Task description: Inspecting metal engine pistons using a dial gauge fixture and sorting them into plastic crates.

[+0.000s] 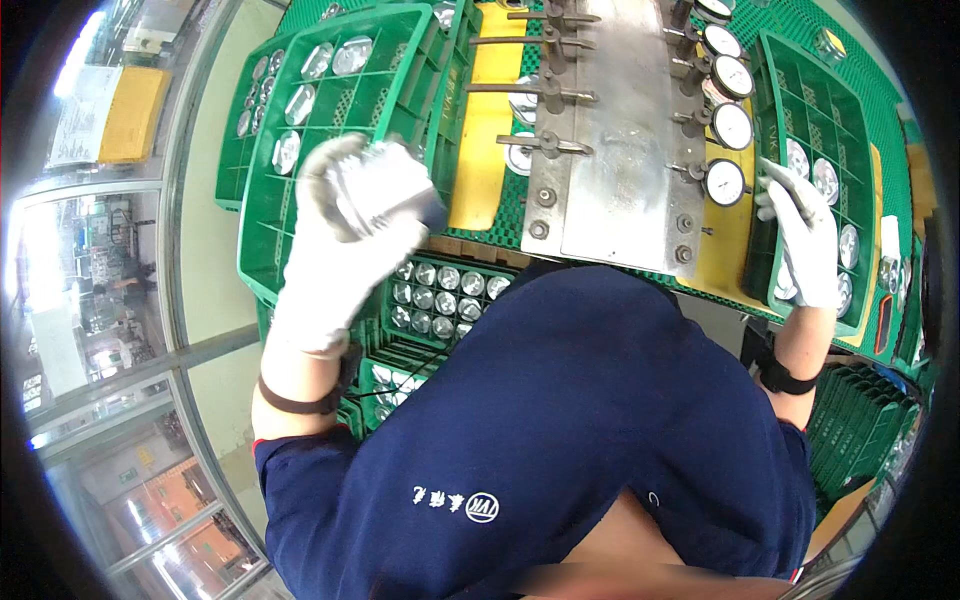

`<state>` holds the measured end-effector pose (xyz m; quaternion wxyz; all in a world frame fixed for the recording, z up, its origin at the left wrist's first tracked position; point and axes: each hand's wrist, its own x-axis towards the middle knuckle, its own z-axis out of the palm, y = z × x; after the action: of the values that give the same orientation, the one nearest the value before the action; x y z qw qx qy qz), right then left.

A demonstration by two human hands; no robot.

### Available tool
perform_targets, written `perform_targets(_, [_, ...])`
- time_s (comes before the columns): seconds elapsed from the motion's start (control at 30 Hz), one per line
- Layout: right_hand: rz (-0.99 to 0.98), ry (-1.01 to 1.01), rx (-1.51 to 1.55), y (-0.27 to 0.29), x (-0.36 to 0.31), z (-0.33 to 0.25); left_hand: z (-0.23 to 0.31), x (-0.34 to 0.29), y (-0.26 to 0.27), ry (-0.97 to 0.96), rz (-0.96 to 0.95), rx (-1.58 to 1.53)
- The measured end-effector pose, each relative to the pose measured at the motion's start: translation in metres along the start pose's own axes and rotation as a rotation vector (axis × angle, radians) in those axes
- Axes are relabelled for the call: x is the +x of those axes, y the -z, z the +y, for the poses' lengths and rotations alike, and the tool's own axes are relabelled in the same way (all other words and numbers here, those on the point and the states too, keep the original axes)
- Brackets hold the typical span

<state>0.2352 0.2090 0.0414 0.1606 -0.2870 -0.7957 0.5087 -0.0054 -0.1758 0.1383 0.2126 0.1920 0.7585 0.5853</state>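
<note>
The head view looks steeply down from the wearer's head, above the near end of the metal plate [618, 130], so close that the navy shirt [560, 400] looms large just before it. The fisheye field spans the left hand [360, 220] and right hand [803, 235] beside the plate, reaching a glazed wall [140, 300] farther left.

Brightly lit fisheye view, bending into black edges. Glare whitens glass panes [75, 260] at left; a metal plate [615, 190] gleams; the silver part [378, 185] in the left hand [340, 250] is blurred.
</note>
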Motion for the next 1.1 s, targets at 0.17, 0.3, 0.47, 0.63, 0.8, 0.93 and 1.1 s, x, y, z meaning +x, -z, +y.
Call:
perform_targets(0.17, [-0.129, 0.088, 0.105, -0.019, 0.006, -0.019, -0.025, -0.020, -0.065, 0.076, -0.239, -0.088])
perform_targets(0.3, [-0.164, 0.162, 0.138, -0.030, -0.002, -0.023, -0.035, -0.007, -0.110, 0.097, -0.272, -0.288])
perform_targets(0.47, [-0.306, -0.049, 0.275, -0.034, -0.014, -0.032, -0.031, 0.028, -0.151, -0.231, -0.331, 0.716])
perform_targets(0.63, [-0.399, -0.167, 0.370, -0.054, -0.025, -0.014, -0.053, 0.051, -0.177, -0.506, -0.369, 0.971])
perform_targets(0.8, [-0.582, -0.494, 0.567, -0.076, -0.039, -0.017, -0.053, 0.064, -0.168, -0.789, -0.364, 0.986])
perform_targets(0.93, [-0.615, -0.496, 0.583, -0.096, -0.042, -0.018, -0.074, 0.081, -0.166, -0.930, -0.292, 0.899])
perform_targets(1.1, [-0.549, -0.408, 0.431, -0.108, -0.038, -0.027, -0.075, 0.092, -0.167, -0.800, -0.372, 0.756])
